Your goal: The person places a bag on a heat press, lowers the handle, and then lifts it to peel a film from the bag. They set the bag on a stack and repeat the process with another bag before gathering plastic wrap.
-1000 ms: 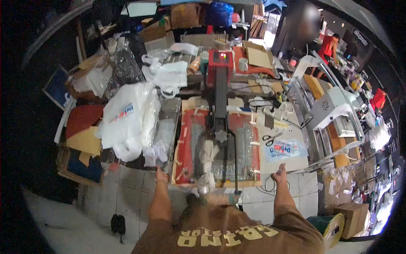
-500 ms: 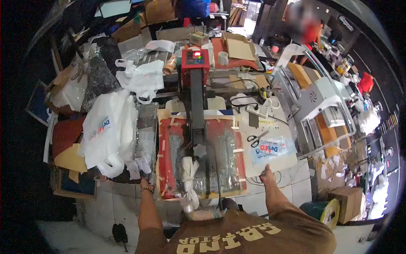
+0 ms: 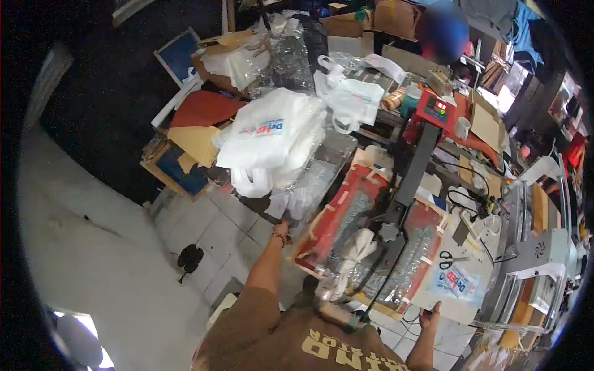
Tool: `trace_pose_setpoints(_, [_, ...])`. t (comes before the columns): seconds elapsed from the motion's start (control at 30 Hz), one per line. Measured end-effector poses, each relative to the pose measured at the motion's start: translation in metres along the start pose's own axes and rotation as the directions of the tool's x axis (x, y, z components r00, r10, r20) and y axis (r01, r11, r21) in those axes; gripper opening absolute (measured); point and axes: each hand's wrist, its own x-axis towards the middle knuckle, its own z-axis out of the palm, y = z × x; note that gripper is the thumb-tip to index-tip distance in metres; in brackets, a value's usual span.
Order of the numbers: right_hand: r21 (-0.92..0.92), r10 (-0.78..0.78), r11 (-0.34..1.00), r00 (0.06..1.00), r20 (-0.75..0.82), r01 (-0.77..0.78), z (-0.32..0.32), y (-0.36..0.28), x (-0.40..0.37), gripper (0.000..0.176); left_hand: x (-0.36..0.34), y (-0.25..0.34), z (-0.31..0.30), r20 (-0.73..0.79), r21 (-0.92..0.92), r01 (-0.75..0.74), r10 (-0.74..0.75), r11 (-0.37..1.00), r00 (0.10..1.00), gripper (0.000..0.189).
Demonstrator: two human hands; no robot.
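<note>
My left hand (image 3: 281, 232), with a dark bracelet at the wrist, is at the table's front edge beside clear plastic (image 3: 312, 182); its fingers are mostly hidden. A pile of white printed plastic bags (image 3: 266, 133) lies just beyond it. At the front edge of a white board (image 3: 442, 287), my right hand (image 3: 429, 317) grips with the thumb up, other fingers partly hidden. On that board lie a printed bag (image 3: 459, 283) and black-handled scissors (image 3: 445, 260). Between my hands stands a heat press (image 3: 411, 179) with a red display box and cloth-wrapped handle (image 3: 349, 263).
A grey machine (image 3: 538, 253) with a metal frame stands at right. More white bags (image 3: 352, 99), a mug (image 3: 462, 128) and cardboard (image 3: 486, 127) lie at the back. Blue framed screens (image 3: 179, 170) lean at left. A black object (image 3: 189, 256) lies on the tiled floor.
The camera view has swung left and tilted, so the table appears shifted to the right and more floor and wall show. Both hands stay at the same table edges.
</note>
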Motion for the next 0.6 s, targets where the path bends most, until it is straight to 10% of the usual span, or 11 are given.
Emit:
trace_pose_setpoints(0.1, [-0.262, 0.153, 0.961, 0.955, 0.255, -0.085, -0.027, -0.017, 0.01, 0.066, -0.02, 0.001, -0.034, 0.132, 0.405, -0.099, 0.049, 0.909, 0.99, 0.051])
trace_pose_setpoints(0.13, [-0.604, 0.153, 0.784, 0.988, -0.032, -0.141, -0.025, -0.025, 0.009, 0.058, -0.032, 0.008, -0.045, 0.168, 0.463, -0.138, 0.067, 0.876, 0.984, 0.052])
trace_pose_setpoints(0.17, [-0.82, 0.034, 0.495, 0.95, -0.312, -0.287, -0.012, -0.038, -0.012, 0.051, -0.042, 0.014, -0.055, 0.19, 0.473, -0.151, 0.067, 0.868, 0.98, 0.052])
trace_pose_setpoints(0.2, [-0.963, -0.011, 0.271, 1.0, -0.002, 0.001, -0.002, -0.053, -0.043, 0.042, -0.053, 0.022, -0.063, 0.279, 0.502, -0.388, 0.28, 0.773, 0.919, 0.047])
trace_pose_setpoints(0.23, [-0.959, -0.258, -0.28, 0.958, 0.126, 0.051, 0.041, -0.06, -0.067, 0.031, -0.077, 0.036, -0.064, 0.378, 0.497, -0.601, 0.468, 0.626, 0.799, 0.043])
trace_pose_setpoints(0.27, [-0.895, -0.516, -0.324, 0.736, 0.438, 0.306, -0.016, -0.067, -0.015, 0.034, -0.112, 0.049, -0.057, 0.411, 0.493, -0.617, 0.461, 0.613, 0.786, 0.043])
trace_pose_setpoints(0.33, [-0.809, -0.619, -0.265, 0.551, 0.56, 0.525, 0.093, -0.053, -0.106, 0.035, -0.195, 0.082, -0.034, 0.273, 0.268, -0.895, 0.863, 0.356, 0.425, 0.035])
trace_pose_setpoints(0.4, [-0.642, -0.527, -0.118, 0.5, 0.687, 0.757, 0.191, -0.018, -0.202, 0.031, -0.25, 0.103, 0.003, 0.232, -0.007, -0.953, 0.927, 0.303, 0.294, 0.026])
trace_pose_setpoints(0.47, [-0.404, -0.385, -0.351, 0.263, 0.885, 0.845, 0.238, 0.029, -0.262, 0.021, -0.274, 0.115, 0.05, 0.32, -0.235, -0.93, 0.926, 0.283, 0.201, 0.039])
trace_pose_setpoints(0.5, [-0.29, -0.241, -0.235, 0.233, 0.942, 0.928, 0.254, 0.052, -0.288, 0.018, -0.301, 0.123, 0.064, 0.377, -0.179, -0.953, 0.911, 0.245, 0.164, 0.048])
trace_pose_setpoints(0.6, [-0.024, 0.192, -0.431, 0.117, 0.974, 0.902, 0.27, 0.107, -0.333, 0.039, -0.308, 0.124, 0.133, 0.535, -0.209, -0.93, 0.831, 0.303, 0.151, 0.078])
